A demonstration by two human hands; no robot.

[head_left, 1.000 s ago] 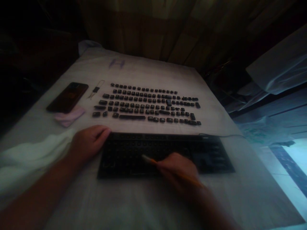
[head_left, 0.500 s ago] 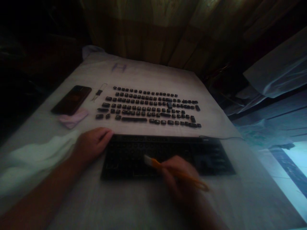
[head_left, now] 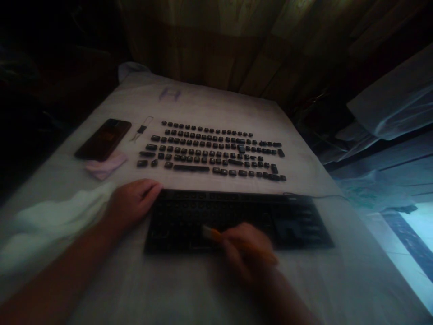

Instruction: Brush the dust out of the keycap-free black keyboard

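Note:
A black keyboard base [head_left: 297, 223] with its keycaps off lies on a white-covered table in front of me. My left hand [head_left: 131, 203] rests closed against the base's left end, thumb on its top edge. My right hand [head_left: 248, 250], blurred by motion, is closed on a small orange-handled brush [head_left: 210, 233] whose pale tip touches the lower middle of the base. Beyond the base, several rows of loose black keycaps [head_left: 211, 151] are laid out on the cloth in keyboard order.
A dark phone [head_left: 103, 139] lies at the far left on a pink cloth [head_left: 104, 165]. A wire keycap puller [head_left: 141, 129] sits beside it. A white cloth [head_left: 50, 221] is bunched at my left forearm. A cable [head_left: 324, 196] leaves the base's right corner. The table edge drops off on the right.
My right hand has drawn the brush a little down and left across the base, tilting the handle lower. My left hand has stayed at the base's left end.

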